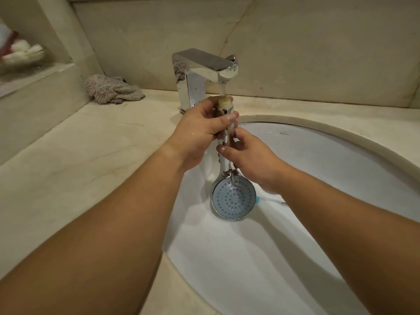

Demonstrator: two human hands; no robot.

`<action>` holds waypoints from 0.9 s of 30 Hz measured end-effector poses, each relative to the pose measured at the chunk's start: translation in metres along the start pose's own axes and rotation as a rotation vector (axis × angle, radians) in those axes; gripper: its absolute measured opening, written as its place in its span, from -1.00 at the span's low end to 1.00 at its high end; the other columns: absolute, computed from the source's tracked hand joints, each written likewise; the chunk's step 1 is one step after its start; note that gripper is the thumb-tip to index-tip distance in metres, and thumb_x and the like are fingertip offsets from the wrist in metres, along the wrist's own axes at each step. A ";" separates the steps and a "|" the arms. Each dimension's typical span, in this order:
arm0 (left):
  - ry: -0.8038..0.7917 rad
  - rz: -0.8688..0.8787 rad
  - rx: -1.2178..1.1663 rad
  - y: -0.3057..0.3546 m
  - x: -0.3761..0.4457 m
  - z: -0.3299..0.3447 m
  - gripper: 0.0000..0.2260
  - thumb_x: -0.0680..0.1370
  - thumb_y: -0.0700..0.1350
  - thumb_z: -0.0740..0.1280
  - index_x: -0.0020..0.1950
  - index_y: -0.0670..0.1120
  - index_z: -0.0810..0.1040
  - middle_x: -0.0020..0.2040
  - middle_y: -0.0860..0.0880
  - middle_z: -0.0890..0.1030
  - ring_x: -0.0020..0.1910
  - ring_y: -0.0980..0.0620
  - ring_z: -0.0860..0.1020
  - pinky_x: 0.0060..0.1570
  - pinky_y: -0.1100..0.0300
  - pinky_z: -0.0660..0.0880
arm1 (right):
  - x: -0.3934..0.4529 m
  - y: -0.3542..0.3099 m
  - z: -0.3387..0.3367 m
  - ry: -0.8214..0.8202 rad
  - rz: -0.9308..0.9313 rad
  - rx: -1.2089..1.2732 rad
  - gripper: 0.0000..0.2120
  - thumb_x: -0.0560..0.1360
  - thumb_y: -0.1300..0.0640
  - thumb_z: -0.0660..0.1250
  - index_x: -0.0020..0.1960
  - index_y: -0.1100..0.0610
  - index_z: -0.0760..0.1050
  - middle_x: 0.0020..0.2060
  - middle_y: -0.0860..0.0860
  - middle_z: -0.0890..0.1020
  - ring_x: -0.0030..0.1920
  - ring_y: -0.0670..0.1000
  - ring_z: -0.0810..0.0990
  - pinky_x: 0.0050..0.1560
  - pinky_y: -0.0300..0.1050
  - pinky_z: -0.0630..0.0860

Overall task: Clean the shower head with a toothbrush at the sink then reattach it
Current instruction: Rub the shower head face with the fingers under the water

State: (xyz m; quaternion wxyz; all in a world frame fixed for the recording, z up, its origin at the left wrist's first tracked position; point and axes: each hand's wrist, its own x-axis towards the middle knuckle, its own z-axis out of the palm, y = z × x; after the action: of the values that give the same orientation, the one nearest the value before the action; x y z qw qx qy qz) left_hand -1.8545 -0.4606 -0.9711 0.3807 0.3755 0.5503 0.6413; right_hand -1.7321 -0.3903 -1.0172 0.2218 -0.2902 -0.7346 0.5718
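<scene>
Chrome shower head (234, 198), one, both grips, left hand (200, 133), right hand (247, 153), grasping its handle

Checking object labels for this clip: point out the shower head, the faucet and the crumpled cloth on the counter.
shower head (234, 198): head view, on the blue nozzle face.
faucet (204, 62): head view, on the flat chrome spout top.
crumpled cloth (112, 89): head view, on its middle folds, left of the faucet.

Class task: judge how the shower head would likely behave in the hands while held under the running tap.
The shower head looks rigid chrome, so it likely won't flex. It is wet, so probably slippery; left hand and right hand both grip its handle. Hanging face-down, it may swing.
</scene>
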 end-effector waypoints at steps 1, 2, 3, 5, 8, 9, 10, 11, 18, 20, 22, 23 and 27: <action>0.004 -0.001 0.001 0.000 0.001 0.000 -0.74 0.58 -0.33 0.38 0.25 -0.13 0.56 0.10 -0.21 0.61 0.01 -0.09 0.63 0.03 0.10 0.61 | 0.000 0.000 0.000 0.004 0.004 -0.003 -0.78 0.56 0.06 0.38 0.20 -0.03 0.49 -0.05 -0.05 0.68 -0.02 -0.07 0.63 0.02 -0.05 0.54; 0.007 -0.003 0.005 0.000 0.001 0.001 -0.74 0.58 -0.32 0.38 0.24 -0.12 0.56 0.10 -0.21 0.62 0.02 -0.09 0.63 0.05 0.08 0.60 | 0.000 0.001 0.001 0.007 0.010 -0.014 -0.77 0.56 0.04 0.38 0.21 -0.04 0.48 -0.02 -0.03 0.67 0.01 -0.05 0.64 0.07 -0.01 0.56; 0.011 -0.005 0.012 0.000 0.001 0.001 -0.75 0.58 -0.31 0.39 0.24 -0.12 0.56 0.10 -0.20 0.62 0.02 -0.08 0.64 0.07 0.05 0.60 | 0.000 0.001 0.001 0.011 0.013 -0.032 -0.75 0.56 0.03 0.38 0.22 -0.04 0.47 -0.01 -0.03 0.67 0.03 -0.03 0.63 0.10 0.02 0.57; 0.018 -0.013 0.015 0.000 0.002 0.000 -0.77 0.59 -0.30 0.39 0.23 -0.11 0.56 0.11 -0.20 0.63 0.04 -0.08 0.64 0.12 -0.02 0.59 | 0.000 0.003 0.003 0.017 0.016 -0.063 -0.72 0.57 0.01 0.36 0.26 -0.03 0.46 -0.01 -0.03 0.65 0.01 -0.03 0.62 0.13 0.05 0.57; 0.033 -0.021 0.011 -0.001 0.002 0.000 -0.76 0.59 -0.31 0.39 0.22 -0.10 0.55 0.12 -0.22 0.62 0.05 -0.09 0.65 0.12 -0.04 0.60 | 0.000 0.004 0.006 0.021 0.025 -0.093 -0.72 0.59 0.01 0.34 0.28 -0.03 0.44 -0.03 -0.04 0.64 -0.04 -0.03 0.62 0.11 0.04 0.57; 0.036 -0.023 0.007 -0.001 0.002 0.000 -0.75 0.59 -0.31 0.39 0.22 -0.09 0.55 0.13 -0.23 0.62 0.05 -0.09 0.65 0.11 -0.03 0.60 | 0.000 0.004 0.006 0.023 0.028 -0.097 -0.73 0.59 0.01 0.34 0.27 -0.03 0.44 -0.04 -0.04 0.64 -0.05 -0.04 0.62 0.10 0.03 0.57; 0.039 -0.023 0.003 -0.001 0.002 0.000 -0.74 0.58 -0.31 0.39 0.23 -0.08 0.55 0.15 -0.25 0.62 0.05 -0.10 0.65 0.10 -0.02 0.61 | 0.000 0.004 0.006 0.024 0.029 -0.098 -0.73 0.59 0.01 0.34 0.28 -0.04 0.44 -0.04 -0.04 0.64 -0.06 -0.04 0.61 0.10 0.03 0.57; 0.041 -0.023 0.003 -0.001 0.002 0.000 -0.73 0.58 -0.32 0.39 0.25 -0.08 0.55 0.18 -0.27 0.62 0.05 -0.10 0.65 0.10 -0.01 0.61 | 0.000 0.004 0.006 0.024 0.030 -0.098 -0.73 0.59 0.01 0.34 0.28 -0.04 0.45 -0.05 -0.05 0.64 -0.07 -0.04 0.62 0.09 0.03 0.57; 0.045 -0.018 0.017 -0.001 0.002 0.000 -0.69 0.59 -0.31 0.38 0.33 -0.14 0.54 0.28 -0.34 0.59 0.05 -0.09 0.67 0.03 0.07 0.65 | -0.001 0.004 0.006 0.025 0.047 -0.110 -0.72 0.59 -0.01 0.33 0.29 -0.08 0.44 -0.01 -0.05 0.65 0.01 -0.01 0.64 0.16 0.11 0.57; 0.046 -0.020 0.021 0.000 0.002 0.000 -0.69 0.59 -0.31 0.38 0.33 -0.15 0.54 0.29 -0.35 0.58 0.06 -0.10 0.66 0.05 0.04 0.65 | -0.001 0.003 0.005 0.025 0.047 -0.116 -0.73 0.59 -0.01 0.32 0.28 -0.08 0.44 0.00 -0.04 0.65 0.01 0.00 0.63 0.17 0.12 0.57; 0.050 -0.020 0.026 0.000 0.001 0.001 -0.69 0.59 -0.31 0.38 0.33 -0.15 0.54 0.30 -0.36 0.57 0.07 -0.11 0.66 0.06 0.05 0.65 | -0.001 0.003 0.005 0.027 0.044 -0.124 -0.73 0.59 -0.01 0.32 0.28 -0.08 0.44 -0.01 -0.04 0.65 0.01 0.00 0.63 0.17 0.13 0.56; 0.052 -0.019 0.027 0.000 0.001 0.001 -0.69 0.59 -0.32 0.38 0.33 -0.15 0.54 0.31 -0.36 0.56 0.07 -0.12 0.66 0.06 0.06 0.65 | -0.001 0.003 0.005 0.027 0.043 -0.126 -0.73 0.59 -0.01 0.32 0.28 -0.08 0.44 -0.01 -0.04 0.65 0.01 0.00 0.63 0.17 0.13 0.56; 0.054 -0.014 0.014 0.001 0.000 0.001 -0.68 0.58 -0.33 0.39 0.31 -0.12 0.54 0.31 -0.37 0.56 0.06 -0.12 0.66 0.03 0.07 0.65 | -0.001 0.004 0.006 0.026 0.041 -0.120 -0.75 0.59 -0.01 0.33 0.26 -0.07 0.45 -0.02 -0.02 0.65 0.00 0.02 0.64 0.15 0.13 0.57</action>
State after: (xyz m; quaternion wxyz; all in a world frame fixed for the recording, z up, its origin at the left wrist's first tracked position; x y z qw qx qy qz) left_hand -1.8536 -0.4598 -0.9702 0.3675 0.3568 0.5674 0.6447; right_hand -1.7347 -0.3941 -1.0224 0.2018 -0.3254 -0.7585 0.5273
